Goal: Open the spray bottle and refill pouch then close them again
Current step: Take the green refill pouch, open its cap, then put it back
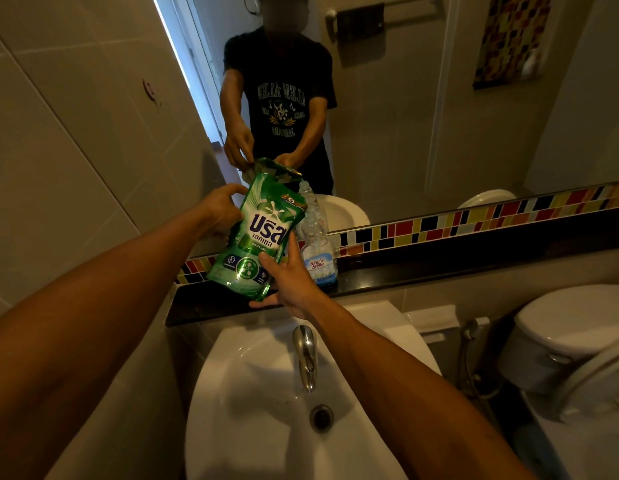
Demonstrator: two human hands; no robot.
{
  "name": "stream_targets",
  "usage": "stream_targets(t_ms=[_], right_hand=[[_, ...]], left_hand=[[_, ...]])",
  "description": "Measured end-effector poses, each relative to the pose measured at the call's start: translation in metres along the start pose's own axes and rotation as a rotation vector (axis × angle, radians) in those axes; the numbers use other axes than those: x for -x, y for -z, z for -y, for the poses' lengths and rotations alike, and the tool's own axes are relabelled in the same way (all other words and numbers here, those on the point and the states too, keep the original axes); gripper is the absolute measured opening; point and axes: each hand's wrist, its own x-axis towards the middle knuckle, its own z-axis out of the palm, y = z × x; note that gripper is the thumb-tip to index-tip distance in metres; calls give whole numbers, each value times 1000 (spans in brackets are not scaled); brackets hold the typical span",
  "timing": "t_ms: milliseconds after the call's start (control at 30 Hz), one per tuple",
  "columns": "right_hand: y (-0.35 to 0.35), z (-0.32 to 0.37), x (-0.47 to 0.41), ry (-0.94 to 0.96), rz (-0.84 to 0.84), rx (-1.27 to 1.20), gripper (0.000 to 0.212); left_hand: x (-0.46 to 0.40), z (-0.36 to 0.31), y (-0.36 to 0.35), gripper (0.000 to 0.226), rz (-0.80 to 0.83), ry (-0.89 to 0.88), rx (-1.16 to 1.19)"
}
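I hold a green refill pouch (pixel 257 240) with white lettering above the dark ledge, tilted to the right. My left hand (pixel 221 207) grips its upper left edge. My right hand (pixel 290 278) supports its lower right corner from below, thumb on the front. Just behind the pouch, a clear bottle (pixel 316 251) with a blue-and-white label stands on the ledge; its top has no spray head on it, and the pouch's upper right corner is close to its mouth. Whether the pouch is open I cannot tell.
The black ledge (pixel 439 265) runs under a mirror (pixel 405 116) with a coloured tile strip. A white basin (pixel 266 410) with a chrome tap (pixel 306 355) lies below my arms. A toilet (pixel 571 337) and hose stand at right. A tiled wall closes the left.
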Motion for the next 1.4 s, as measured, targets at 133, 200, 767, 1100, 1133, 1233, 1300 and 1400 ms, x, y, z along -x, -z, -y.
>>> stream_targets(t_ms=[133, 200, 767, 1100, 1133, 1233, 1300, 1400], right_hand=[[-1, 1, 0, 4, 2, -4, 75], [-2, 1, 0, 7, 0, -2, 75], [-3, 2, 0, 1, 1, -22, 74], [-5, 4, 1, 13, 10, -36, 70], [-5, 4, 1, 15, 9, -37, 70], [-5, 5, 2, 15, 14, -38, 69], [-5, 5, 2, 8, 13, -41, 72], [-5, 6, 2, 9, 15, -37, 72]], left_hand=[[1, -1, 1, 63, -1, 10, -7], [2, -2, 1, 62, -15, 5, -13], [4, -4, 2, 62, -12, -12, -38], [7, -6, 4, 64, -6, -15, -37], [7, -7, 5, 64, -9, -14, -39], [6, -7, 5, 63, -3, -5, -35], [7, -7, 5, 63, -2, -4, -20], [7, -8, 4, 62, 2, -6, -8]])
